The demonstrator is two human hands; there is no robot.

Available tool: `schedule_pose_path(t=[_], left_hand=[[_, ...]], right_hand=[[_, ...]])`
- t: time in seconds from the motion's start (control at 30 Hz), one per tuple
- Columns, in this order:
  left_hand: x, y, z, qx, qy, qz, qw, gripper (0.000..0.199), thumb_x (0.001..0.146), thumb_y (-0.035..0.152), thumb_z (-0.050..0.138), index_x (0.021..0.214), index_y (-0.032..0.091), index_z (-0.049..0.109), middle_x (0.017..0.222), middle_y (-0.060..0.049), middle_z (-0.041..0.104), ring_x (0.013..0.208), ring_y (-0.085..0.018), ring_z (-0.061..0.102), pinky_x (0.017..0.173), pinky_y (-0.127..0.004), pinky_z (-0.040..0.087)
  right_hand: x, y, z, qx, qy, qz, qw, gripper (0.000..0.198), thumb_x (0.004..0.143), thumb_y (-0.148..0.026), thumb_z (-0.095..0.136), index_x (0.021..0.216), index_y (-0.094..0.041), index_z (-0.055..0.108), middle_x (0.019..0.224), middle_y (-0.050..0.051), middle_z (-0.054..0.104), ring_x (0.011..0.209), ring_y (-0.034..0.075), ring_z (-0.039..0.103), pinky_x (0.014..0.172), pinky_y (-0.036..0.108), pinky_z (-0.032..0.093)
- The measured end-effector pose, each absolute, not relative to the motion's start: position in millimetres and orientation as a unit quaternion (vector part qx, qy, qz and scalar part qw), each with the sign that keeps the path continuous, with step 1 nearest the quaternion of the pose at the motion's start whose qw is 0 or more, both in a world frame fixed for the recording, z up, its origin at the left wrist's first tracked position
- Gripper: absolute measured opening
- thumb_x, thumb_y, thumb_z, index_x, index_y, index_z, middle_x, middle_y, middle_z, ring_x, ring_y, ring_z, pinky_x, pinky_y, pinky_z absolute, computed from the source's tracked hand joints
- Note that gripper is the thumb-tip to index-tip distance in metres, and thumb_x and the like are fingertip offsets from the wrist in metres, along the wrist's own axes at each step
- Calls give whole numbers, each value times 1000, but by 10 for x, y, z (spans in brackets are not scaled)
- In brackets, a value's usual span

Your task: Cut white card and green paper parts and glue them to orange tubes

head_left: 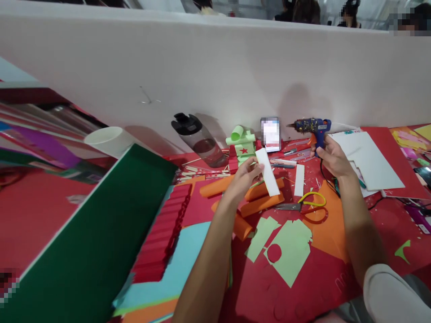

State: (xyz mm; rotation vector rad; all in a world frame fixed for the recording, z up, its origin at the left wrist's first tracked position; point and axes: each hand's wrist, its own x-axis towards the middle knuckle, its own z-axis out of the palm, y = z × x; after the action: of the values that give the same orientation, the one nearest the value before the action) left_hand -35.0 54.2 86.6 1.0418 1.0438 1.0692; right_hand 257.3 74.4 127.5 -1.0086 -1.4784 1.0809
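Between the thumb and fingers of my left hand is a white strip, held tilted above the table. My right hand grips the handle of a blue glue gun, its nozzle pointing left. Under the white strip lie rolled orange paper tubes. Scissors with yellow and red handles rest beside them. Another white strip lies flat between my hands. Behind my left hand stands a light green paper model with a red star.
A dark-lidded bottle and a propped phone stand near the white partition. A green board leans at left. Cut green paper lies in front; white sheets and a black cable are at right.
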Motion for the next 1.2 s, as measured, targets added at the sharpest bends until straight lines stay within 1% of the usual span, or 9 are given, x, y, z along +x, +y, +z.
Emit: schedule_pose_path(t=[0.1, 0.23, 0.4, 0.53, 0.73, 0.8, 0.93, 1.07, 1.2], left_hand=[[-338, 537, 889, 457, 448, 462, 615, 43, 72, 50, 85, 92, 21, 60, 66, 6, 53, 57, -9, 46, 56, -22, 38], [-332, 524, 931, 458, 444, 468, 612, 45, 70, 51, 86, 89, 21, 59, 67, 5, 52, 56, -9, 44, 54, -23, 36], [-335, 502, 979, 454, 439, 467, 619, 46, 70, 51, 86, 93, 22, 58, 67, 6, 51, 55, -9, 45, 54, -23, 35], [-311, 491, 1004, 492, 427, 464, 600, 43, 75, 51, 83, 94, 22, 58, 65, 6, 53, 56, -10, 48, 57, -25, 39], [-213, 461, 1052, 545, 401, 456, 578, 42, 79, 52, 80, 93, 23, 54, 64, 6, 54, 57, -12, 54, 59, -26, 43], [-189, 444, 1062, 559, 392, 447, 578, 42, 79, 53, 79, 93, 22, 54, 66, 5, 57, 58, -12, 54, 59, -26, 43], [-183, 417, 1069, 559, 373, 443, 593, 40, 81, 52, 79, 93, 22, 56, 68, 4, 56, 59, -11, 51, 60, -25, 43], [-203, 424, 1071, 536, 371, 454, 608, 40, 80, 51, 80, 95, 21, 58, 69, 4, 57, 60, -11, 51, 61, -24, 43], [-209, 441, 1067, 518, 386, 464, 606, 40, 78, 50, 82, 94, 21, 59, 67, 5, 56, 59, -10, 50, 60, -24, 44]], right_hand=[[2481, 716, 1300, -393, -594, 490, 503, 58, 80, -71, 73, 113, -25, 60, 97, 4, 69, 91, 22, 69, 85, 35, 57], [2424, 692, 1311, -395, -611, 474, 496, 51, 79, -68, 76, 105, -26, 62, 92, 4, 69, 93, 23, 69, 87, 38, 56], [2330, 668, 1287, -422, -621, 444, 488, 44, 77, -59, 82, 99, -24, 66, 75, -1, 60, 73, 19, 59, 78, 37, 54], [2125, 667, 1223, -420, -575, 462, 529, 34, 80, -50, 80, 98, -27, 63, 71, -5, 53, 61, 14, 50, 68, 33, 49], [1802, 622, 1205, -418, -565, 528, 477, 50, 63, -52, 90, 91, -27, 57, 90, -2, 67, 84, 19, 63, 87, 39, 54], [1746, 608, 1197, -420, -565, 544, 456, 51, 60, -49, 91, 89, -27, 57, 88, -3, 67, 86, 19, 65, 87, 39, 54], [1722, 658, 1101, -456, -541, 519, 479, 44, 66, -48, 87, 85, -26, 55, 78, -5, 63, 75, 17, 62, 73, 33, 52], [1783, 738, 1024, -456, -500, 510, 531, 44, 71, -55, 85, 89, -25, 57, 80, -3, 68, 72, 14, 64, 63, 27, 49], [1892, 721, 1088, -422, -543, 528, 499, 48, 80, -68, 77, 93, -23, 62, 80, 0, 72, 65, 13, 64, 60, 25, 50]])
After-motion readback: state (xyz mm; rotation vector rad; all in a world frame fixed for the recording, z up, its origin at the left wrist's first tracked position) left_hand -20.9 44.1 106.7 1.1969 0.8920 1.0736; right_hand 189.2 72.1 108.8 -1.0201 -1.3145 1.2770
